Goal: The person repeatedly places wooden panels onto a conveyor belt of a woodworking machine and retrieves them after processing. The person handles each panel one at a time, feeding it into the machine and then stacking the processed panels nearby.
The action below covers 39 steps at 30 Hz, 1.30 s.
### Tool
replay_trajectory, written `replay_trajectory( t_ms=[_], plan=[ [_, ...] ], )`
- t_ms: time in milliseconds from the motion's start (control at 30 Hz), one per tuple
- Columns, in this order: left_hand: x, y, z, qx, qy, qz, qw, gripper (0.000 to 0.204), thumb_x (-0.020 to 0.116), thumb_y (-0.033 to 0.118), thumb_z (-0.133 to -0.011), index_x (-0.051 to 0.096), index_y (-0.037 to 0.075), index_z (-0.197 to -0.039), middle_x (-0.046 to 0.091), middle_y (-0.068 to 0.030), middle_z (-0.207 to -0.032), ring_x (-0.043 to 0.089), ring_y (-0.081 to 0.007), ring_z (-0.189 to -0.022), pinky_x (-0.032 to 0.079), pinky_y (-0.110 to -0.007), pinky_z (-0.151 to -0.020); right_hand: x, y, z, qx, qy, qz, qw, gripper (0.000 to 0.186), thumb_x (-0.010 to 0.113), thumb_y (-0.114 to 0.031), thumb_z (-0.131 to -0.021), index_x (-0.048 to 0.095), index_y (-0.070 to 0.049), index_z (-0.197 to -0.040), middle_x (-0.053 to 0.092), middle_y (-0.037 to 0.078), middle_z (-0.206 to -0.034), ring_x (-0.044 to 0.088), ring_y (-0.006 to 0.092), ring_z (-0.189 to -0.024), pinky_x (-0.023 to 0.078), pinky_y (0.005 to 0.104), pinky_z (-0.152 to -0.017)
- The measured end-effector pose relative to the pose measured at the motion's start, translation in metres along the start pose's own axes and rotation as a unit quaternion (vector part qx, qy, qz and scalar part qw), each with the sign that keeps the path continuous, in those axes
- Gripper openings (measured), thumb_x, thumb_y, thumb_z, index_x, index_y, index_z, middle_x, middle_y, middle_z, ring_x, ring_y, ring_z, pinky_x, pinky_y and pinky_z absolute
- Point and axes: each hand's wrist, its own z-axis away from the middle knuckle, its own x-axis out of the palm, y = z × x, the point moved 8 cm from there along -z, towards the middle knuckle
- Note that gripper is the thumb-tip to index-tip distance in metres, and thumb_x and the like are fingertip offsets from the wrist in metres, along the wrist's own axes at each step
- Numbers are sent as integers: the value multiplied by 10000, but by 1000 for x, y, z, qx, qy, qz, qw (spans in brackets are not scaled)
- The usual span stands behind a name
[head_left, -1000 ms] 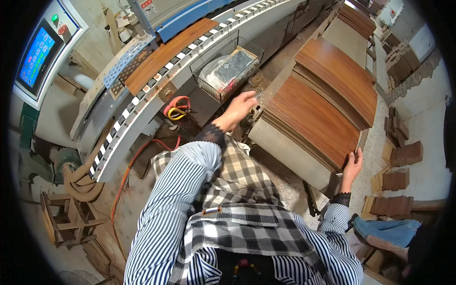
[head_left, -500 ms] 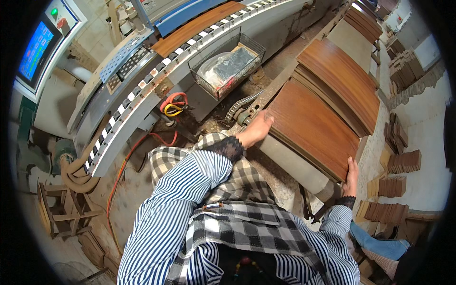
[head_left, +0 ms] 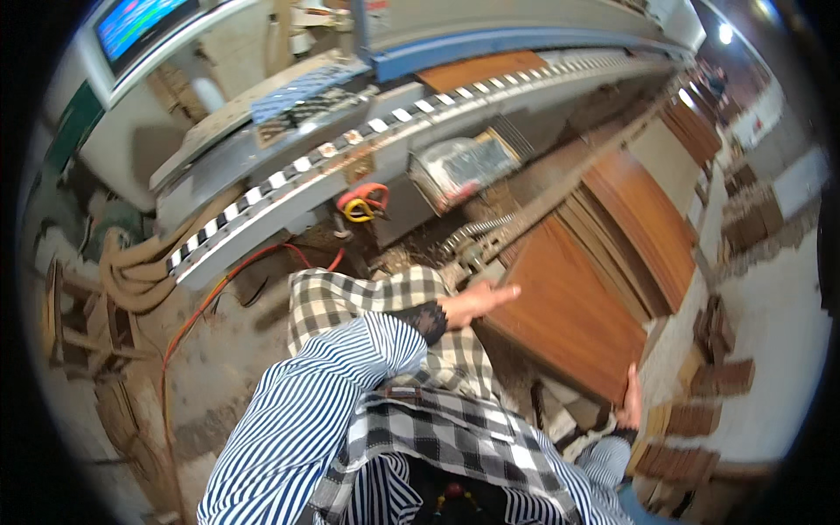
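Reddish-brown boards are seen stacked ahead of the person and to the right, flanked at their near corners by two bare hands. The grip of the left hand is loose, its fingers stretched out over the corner; the right hand is set along the opposite edge, and whether it is clamped there cannot be told. Coloured writing is shown on a blue screen, cut off by the upper edge and too small to be read. A small tag on the checked apron is likewise illegible. In a wire basket beneath the machine's rail, a dark, flat package and crumpled clear plastic are contained; what is wrapped cannot be made out. The support under the boards is largely hidden, and the far end of the room is blurred.
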Motion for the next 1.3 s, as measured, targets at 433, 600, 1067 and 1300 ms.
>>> replay_trajectory(
  t_ms=[433, 600, 1067, 1300],
  plan=[
    [-130, -62, 248, 112, 239, 122, 957, 525, 600, 255, -957, 449, -26, -1373, 590, -99, -1247, 559, -155, -1118, 449, -285, -963, 239, -31, 54, -139, -217, 61, 964, 605, 573, -354, -967, 443, 100, -1344, 531, 136, -1320, 497, 200, -1196, 388, 314, -1011],
    [-167, -120, 353, 135, 390, 152, 898, 563, 595, 231, -962, 383, -19, -1419, 536, -99, -1323, 514, -148, -1170, 410, -294, -1007, 384, -24, 64, -172, -364, 52, 914, 429, 522, -259, -997, 520, 49, -1297, 600, 73, -1214, 541, 150, -1084, 423, 299, -951],
    [-146, -160, 390, 73, 591, -42, 802, 759, 548, 306, -958, 137, -33, -1499, 333, -287, -1472, 359, -391, -1357, 305, -409, -1106, 387, -26, 108, -287, -287, 138, 903, 398, 499, -220, -1003, 535, 65, -1279, 639, 115, -1177, 578, 185, -1077, 437, 315, -958],
    [-133, -134, 390, 95, 612, -37, 784, 734, 537, 309, -977, 141, -26, -1497, 379, -270, -1443, 432, -334, -1305, 356, -381, -1065, 380, -46, 149, -289, -260, 159, 907, 411, 535, -179, -976, 506, 65, -1305, 622, 149, -1190, 578, 204, -1086, 440, 317, -953]
  ],
)
